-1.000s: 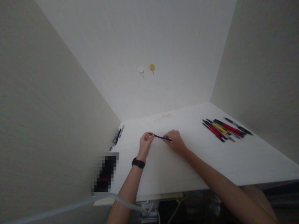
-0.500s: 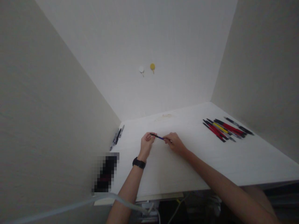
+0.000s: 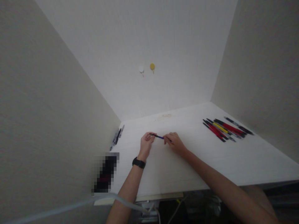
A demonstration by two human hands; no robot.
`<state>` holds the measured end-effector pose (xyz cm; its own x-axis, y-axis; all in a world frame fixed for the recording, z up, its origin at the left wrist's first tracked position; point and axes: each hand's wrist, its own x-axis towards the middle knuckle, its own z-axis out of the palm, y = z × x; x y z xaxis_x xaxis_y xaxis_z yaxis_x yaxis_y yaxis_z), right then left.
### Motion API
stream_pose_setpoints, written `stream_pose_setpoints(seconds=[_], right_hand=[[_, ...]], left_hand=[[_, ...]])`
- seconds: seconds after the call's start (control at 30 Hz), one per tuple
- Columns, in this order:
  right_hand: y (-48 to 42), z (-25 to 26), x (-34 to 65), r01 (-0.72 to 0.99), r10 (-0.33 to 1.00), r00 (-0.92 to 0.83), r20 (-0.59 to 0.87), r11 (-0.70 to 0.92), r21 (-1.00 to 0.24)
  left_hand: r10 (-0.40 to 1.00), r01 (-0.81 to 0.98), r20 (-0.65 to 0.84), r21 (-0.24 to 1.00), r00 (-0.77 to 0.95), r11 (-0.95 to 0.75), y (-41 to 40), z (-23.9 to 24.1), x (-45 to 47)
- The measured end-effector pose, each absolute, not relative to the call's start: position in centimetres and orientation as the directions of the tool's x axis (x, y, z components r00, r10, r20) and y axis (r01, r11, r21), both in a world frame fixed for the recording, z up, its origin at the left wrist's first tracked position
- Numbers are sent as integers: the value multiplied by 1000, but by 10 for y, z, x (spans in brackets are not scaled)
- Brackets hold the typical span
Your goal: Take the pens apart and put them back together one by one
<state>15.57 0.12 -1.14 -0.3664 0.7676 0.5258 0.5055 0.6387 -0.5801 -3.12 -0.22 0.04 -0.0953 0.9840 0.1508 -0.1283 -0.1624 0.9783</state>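
Note:
A slim dark pen (image 3: pixel 159 137) with a blue-purple part is held between my two hands, above the middle of the white table (image 3: pixel 173 169). My left hand (image 3: pixel 146 141) grips its black end between thumb and fingers. On the other end, my right hand (image 3: pixel 174 143) is closed, its fingers hiding part of the barrel. The pen tilts slightly down toward the right. A black watch (image 3: pixel 139 162) is on my left wrist.
Several red, black and yellow pens (image 3: pixel 224 129) lie in a group at the right. More pens (image 3: pixel 116 137) lie along the left wall, near a pixelated dark patch (image 3: pixel 106 174). Two hooks, one yellow (image 3: pixel 152 66), are on the back wall. A pale cable (image 3: pixel 126 203) crosses my left forearm.
My right-hand fingers have shifted slightly on the pen. Both hands keep nearly the same place, and the pens on the table have not moved.

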Motion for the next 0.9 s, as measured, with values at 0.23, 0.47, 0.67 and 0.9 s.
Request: stream_pose_setpoints(seconds=[0.23,0.47,0.67,0.9], right_hand=[[0,-12,155,593,771,-304,559,613,-523],[0,-10,156,531,722,-429,542,687,-495],[0,-12,155,587,753,-314,578,633,-505],[0,-12,155,560,734,-388,557,668,-490]], left_hand=[[984,-133,149,978,-94,-161,-2,1,-31],[981,-128,172,975,-94,-183,-3,1,-31],[976,-123,185,972,-115,-198,-2,0,-31],[981,-109,171,978,-91,-180,-5,4,-29]])
